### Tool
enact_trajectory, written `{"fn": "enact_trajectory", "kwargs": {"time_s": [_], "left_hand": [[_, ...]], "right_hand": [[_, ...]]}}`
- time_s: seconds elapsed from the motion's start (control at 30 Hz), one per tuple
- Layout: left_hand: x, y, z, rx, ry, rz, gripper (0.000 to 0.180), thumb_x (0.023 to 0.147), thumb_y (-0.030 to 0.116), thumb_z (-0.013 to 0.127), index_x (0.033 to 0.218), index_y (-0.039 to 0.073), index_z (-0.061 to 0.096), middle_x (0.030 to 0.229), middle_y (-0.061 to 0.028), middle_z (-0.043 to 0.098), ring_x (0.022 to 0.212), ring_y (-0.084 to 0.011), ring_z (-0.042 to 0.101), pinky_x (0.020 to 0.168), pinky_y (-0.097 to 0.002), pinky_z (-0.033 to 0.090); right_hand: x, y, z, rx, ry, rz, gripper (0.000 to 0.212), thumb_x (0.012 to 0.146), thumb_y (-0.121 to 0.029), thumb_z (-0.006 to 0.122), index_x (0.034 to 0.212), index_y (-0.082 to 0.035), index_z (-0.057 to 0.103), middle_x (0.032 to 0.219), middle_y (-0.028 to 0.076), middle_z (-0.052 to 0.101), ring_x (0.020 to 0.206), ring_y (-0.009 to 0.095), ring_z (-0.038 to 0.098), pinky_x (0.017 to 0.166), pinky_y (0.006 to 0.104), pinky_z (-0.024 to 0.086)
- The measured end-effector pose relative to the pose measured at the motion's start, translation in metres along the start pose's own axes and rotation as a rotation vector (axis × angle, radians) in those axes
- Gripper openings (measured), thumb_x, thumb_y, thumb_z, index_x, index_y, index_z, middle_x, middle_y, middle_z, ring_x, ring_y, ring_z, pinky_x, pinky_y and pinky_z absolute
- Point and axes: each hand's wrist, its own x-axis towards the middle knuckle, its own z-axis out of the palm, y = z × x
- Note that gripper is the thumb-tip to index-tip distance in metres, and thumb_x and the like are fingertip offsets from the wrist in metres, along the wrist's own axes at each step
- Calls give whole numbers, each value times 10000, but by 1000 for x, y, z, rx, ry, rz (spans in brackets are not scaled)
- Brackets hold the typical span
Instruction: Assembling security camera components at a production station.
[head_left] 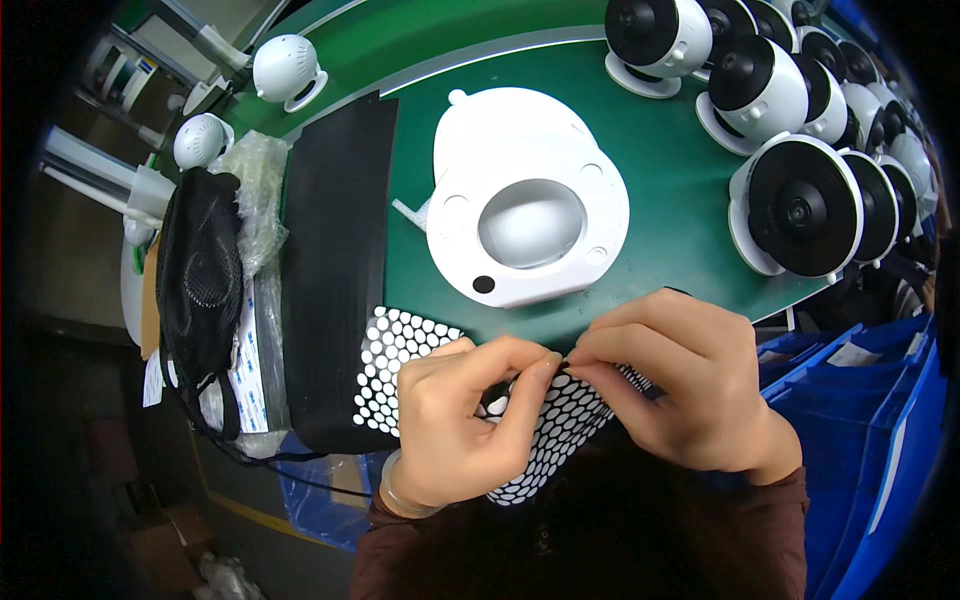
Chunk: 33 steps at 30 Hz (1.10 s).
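Just in front of me, my left hand (470, 425) and my right hand (680, 385) are closed in pinches, their fingertips almost meeting. Between them is a bent sheet of round stick-on pads (560, 440), black with white dots. A small dark bit shows at the fingertips, too small to make out fully. Another part of dotted sheet (385, 365) lies to the left, partly behind my left hand. Beyond my hands rests a white device (450, 270), its flat ring-shaped base facing up. One black round pad (484, 285) sits on that base, near a shallow recess.
A long black mat (335, 250) covers the left of the green table (660, 230). Beside it lie a black mesh bag (200, 270) and clear plastic wrap (258, 190). Several white devices with black faces (805, 205) crowd the right. Blue bins (850, 430) stand at the lower right.
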Motion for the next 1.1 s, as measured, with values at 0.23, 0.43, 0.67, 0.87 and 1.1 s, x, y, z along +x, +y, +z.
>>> {"fn": "enact_trajectory", "kwargs": {"time_s": [0.23,0.43,0.67,0.87,1.1], "left_hand": [[1,-2,1,-44,58,-31,10,712,-9,623,711,-2,616,569,-77,604,448,-163,530,454,-239,374],[2,3,-5,-12,-19,-46,40,736,-64,571,715,-89,594,594,-75,602,558,-82,559,539,-180,404],[1,-2,-4,-44,28,-38,8,715,-14,620,721,-15,616,574,-87,608,470,-157,567,471,-226,402],[0,-9,-4,-61,88,-100,35,759,-21,605,734,-46,609,588,-74,618,528,-88,583,489,-193,402],[4,-7,-3,-98,58,-126,47,765,-27,601,732,-61,605,586,-71,617,553,-57,569,494,-173,385]], "right_hand": [[-1,0,7,55,40,-15,184,629,-30,670,794,-45,588,749,45,580,628,215,580,531,302,470],[2,-2,4,58,-8,35,218,605,23,712,788,-40,611,768,67,626,666,214,610,557,277,472],[4,-5,3,20,-45,16,212,613,45,692,788,-35,604,780,65,624,676,224,611,562,280,477],[1,4,-1,90,301,124,119,705,65,618,814,24,598,869,127,640,771,214,631,659,265,486],[9,9,11,321,390,437,79,779,-25,628,822,39,616,750,78,653,688,117,631,666,226,497]]}}
